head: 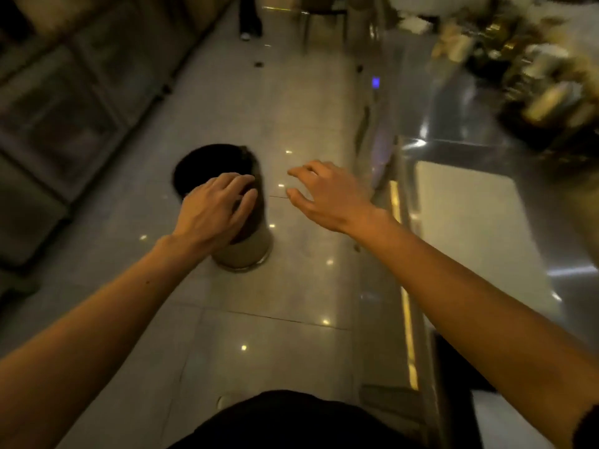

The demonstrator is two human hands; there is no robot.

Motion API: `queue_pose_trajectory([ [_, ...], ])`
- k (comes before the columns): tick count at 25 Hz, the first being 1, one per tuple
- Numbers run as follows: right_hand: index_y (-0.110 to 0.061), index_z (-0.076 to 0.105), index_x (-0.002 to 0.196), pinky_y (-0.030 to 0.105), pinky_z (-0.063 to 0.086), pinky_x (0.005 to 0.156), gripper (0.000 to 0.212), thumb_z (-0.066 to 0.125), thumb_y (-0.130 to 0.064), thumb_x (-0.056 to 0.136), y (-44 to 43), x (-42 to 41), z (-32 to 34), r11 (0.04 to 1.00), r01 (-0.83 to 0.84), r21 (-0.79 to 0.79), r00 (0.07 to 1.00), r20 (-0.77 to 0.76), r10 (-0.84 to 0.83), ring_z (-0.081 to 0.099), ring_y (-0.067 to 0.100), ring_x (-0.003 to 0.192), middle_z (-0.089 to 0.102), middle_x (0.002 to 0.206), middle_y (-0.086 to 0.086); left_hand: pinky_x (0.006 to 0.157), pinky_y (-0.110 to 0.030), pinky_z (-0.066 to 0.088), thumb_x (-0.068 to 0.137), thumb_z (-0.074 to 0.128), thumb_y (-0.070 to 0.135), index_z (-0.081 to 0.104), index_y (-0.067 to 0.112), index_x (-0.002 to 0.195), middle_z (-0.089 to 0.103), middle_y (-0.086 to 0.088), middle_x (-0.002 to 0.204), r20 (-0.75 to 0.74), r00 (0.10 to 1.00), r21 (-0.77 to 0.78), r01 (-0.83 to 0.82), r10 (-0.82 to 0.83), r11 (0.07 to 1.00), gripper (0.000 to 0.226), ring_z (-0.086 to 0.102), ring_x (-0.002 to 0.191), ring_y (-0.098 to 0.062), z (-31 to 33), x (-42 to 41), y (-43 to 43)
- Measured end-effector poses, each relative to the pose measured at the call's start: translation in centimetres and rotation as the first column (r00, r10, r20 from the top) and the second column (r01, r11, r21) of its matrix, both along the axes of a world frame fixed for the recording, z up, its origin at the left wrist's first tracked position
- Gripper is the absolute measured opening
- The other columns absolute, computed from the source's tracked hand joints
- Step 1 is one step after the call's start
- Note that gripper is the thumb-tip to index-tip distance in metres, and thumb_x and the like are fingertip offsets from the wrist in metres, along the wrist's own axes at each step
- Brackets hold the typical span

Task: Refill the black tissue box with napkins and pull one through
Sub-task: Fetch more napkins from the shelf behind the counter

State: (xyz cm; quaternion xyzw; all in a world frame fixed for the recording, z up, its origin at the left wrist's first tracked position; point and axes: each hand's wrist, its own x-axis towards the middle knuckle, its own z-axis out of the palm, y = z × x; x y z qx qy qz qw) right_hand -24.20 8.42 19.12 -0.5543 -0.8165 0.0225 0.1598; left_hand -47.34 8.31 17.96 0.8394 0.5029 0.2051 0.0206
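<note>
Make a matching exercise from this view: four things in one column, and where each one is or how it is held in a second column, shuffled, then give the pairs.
Things
1. left hand
2. right hand
3. bin
4. steel counter

Places or states
A. stands on the tiled floor, lined in black
B. open, fingers spread, over bare floor, holding nothing
C. runs along the right side of the view, shiny
D. fingers curled, in front of the near rim of the bin's mouth

Pairs: 1-D, 2-B, 3-A, 4-C
</note>
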Motion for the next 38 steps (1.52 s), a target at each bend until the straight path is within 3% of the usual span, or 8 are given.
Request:
queue_pose_trajectory([
  [6, -0.019, 0.05, 0.135, 0.044, 0.046, 0.093, 0.048, 0.043, -0.047, 0.096, 6.2, -26.7, 1.5, 0.895, -0.445, 0.027, 0.895, -0.011, 0.445, 0.053, 0.032, 0.117, 0.057, 0.129, 0.011, 0.085, -0.041, 0.048, 0.098, 0.033, 0.045, 0.058, 0.017, 0.126, 0.063, -0.008, 0.124, -0.011, 0.902, 0.069, -0.43, 0.431, 0.9, 0.047, 0.061, 0.109, -0.032, 1.9, -23.8, -3.7],
  [13, -0.021, 0.05, 0.133, 0.044, 0.047, 0.09, 0.047, 0.044, -0.048, 0.095, 6.8, -55.6, 3.2, 0.619, -0.785, 0.0, 0.616, -0.103, 0.781, 0.054, 0.032, 0.114, 0.057, 0.126, 0.011, 0.081, -0.041, 0.047, 0.097, 0.026, 0.049, 0.055, 0.018, 0.128, 0.063, -0.008, 0.124, -0.033, 0.597, 0.102, -0.796, 0.801, 0.597, 0.053, 0.062, 0.105, -0.033, 4.2, -45.5, -10.9],
  [21, -0.025, 0.047, 0.134, 0.034, 0.04, 0.079, 0.045, 0.045, -0.048, 0.095, 13.1, -75.6, 6.1, 0.323, -0.944, 0.068, 0.308, -0.172, 0.936, 0.054, 0.028, 0.115, 0.055, 0.128, 0.007, 0.085, -0.04, 0.047, 0.1, 0.03, 0.047, 0.053, 0.018, 0.13, 0.062, -0.007, 0.125, -0.033, 0.336, 0.153, -0.929, 0.941, 0.337, 0.048, 0.061, 0.109, -0.028, 6.6, -58.7, -8.3],
  [25, -0.024, 0.047, 0.135, 0.042, 0.047, 0.085, 0.045, 0.045, -0.046, 0.096, 16.7, -84.8, 9.4, 0.167, -0.978, 0.128, 0.145, -0.165, 0.976, 0.054, 0.028, 0.116, 0.055, 0.13, 0.008, 0.084, -0.04, 0.047, 0.099, 0.028, 0.048, 0.055, 0.016, 0.129, 0.062, -0.008, 0.126, -0.021, 0.214, 0.196, -0.957, 0.977, 0.214, 0.052, 0.062, 0.108, -0.028, 9.9, -65.1, -5.4],
  [34, -0.029, 0.046, 0.133, 0.034, 0.042, 0.075, 0.044, 0.045, -0.05, 0.095, 19.2, -107.4, 15.1, 0.042, -0.971, 0.234, 0.005, -0.159, 0.987, 0.056, 0.025, 0.111, 0.055, 0.128, 0.004, 0.089, -0.043, 0.047, 0.099, 0.029, 0.049, 0.053, 0.019, 0.131, 0.059, -0.006, 0.13, 0.024, 0.064, 0.285, -0.957, 0.998, 0.055, 0.05, 0.058, 0.114, -0.027, 14.8, -84.7, -3.0],
  [38, -0.029, 0.048, 0.132, 0.037, 0.046, 0.077, 0.042, 0.046, -0.049, 0.094, 18.2, -118.8, 17.5, 0.029, -0.957, 0.287, -0.021, -0.169, 0.985, 0.056, 0.022, 0.112, 0.056, 0.127, 0.002, 0.088, -0.042, 0.046, 0.099, 0.031, 0.048, 0.054, 0.021, 0.13, 0.06, -0.005, 0.129, 0.056, 0.054, 0.317, -0.948, 0.997, 0.034, 0.048, 0.057, 0.117, -0.026, 16.4, -96.5, -3.9],
])
